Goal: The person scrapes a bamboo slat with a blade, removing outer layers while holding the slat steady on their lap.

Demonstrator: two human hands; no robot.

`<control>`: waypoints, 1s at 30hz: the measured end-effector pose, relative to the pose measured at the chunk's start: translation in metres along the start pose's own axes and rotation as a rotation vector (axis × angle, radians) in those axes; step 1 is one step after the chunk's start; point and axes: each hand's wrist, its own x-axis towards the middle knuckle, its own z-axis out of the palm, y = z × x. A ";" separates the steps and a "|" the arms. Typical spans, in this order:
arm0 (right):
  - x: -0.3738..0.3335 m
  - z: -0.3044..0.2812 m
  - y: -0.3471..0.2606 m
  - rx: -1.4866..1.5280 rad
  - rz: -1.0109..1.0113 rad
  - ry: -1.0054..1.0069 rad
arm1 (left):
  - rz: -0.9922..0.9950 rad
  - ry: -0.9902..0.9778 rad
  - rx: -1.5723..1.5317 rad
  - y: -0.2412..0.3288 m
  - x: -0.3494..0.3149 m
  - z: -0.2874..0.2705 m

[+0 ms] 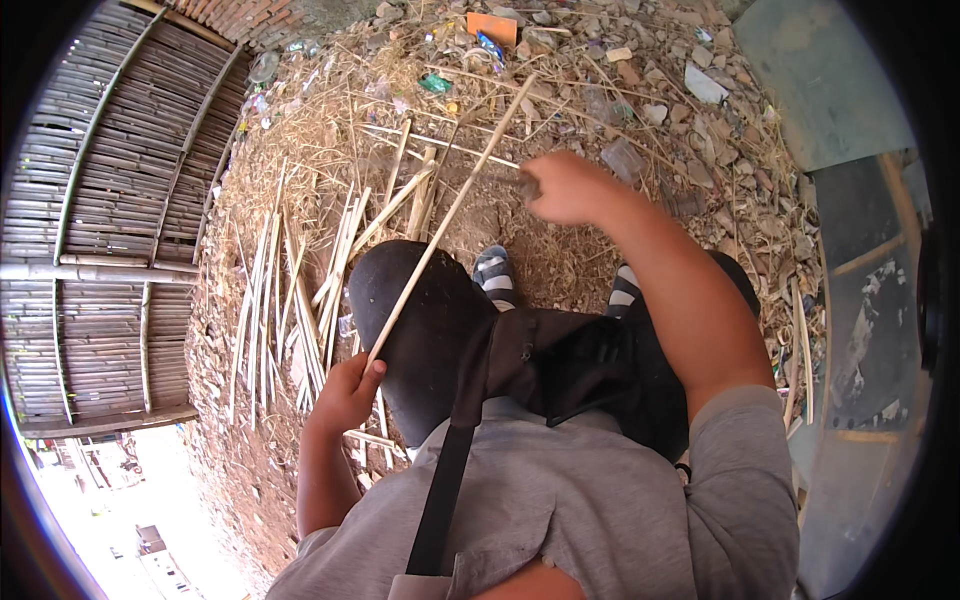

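Note:
My left hand [348, 392] is closed round the near end of a long pale bamboo strip [455, 205]. The strip slants up and away to the right, passing over my left knee. My right hand [570, 188] is closed on what appears to be a knife [505, 181]; its dark blade is blurred and points left toward the strip. Whether blade and strip touch, I cannot tell. On the ground left of my knee lie several split bamboo strips [262, 300], and thicker split pieces [420, 195] lie just beyond that knee.
A bamboo-slat panel [110, 180] stands at the left. Rubble [690, 130], shavings and litter cover the ground ahead, with an orange piece [492, 28] at the far side. Grey-green sheets [825, 85] and a dark panel [870, 300] border the right. My sandalled feet [495, 272] are below.

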 end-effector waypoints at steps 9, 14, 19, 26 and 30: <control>0.009 -0.007 0.036 0.082 0.119 0.034 | -0.009 -0.013 0.001 0.004 0.001 -0.002; -0.017 -0.001 -0.023 -0.259 -0.194 -0.004 | 0.024 0.024 0.019 0.001 -0.001 0.006; 0.003 -0.003 0.026 -0.020 -0.022 0.039 | 0.017 0.094 0.133 0.012 0.000 0.011; -0.009 0.006 -0.023 -0.096 -0.120 -0.146 | 0.013 0.036 0.173 0.002 -0.002 0.008; 0.006 0.011 0.039 0.026 -0.023 0.050 | 0.022 0.059 0.092 0.008 0.004 0.008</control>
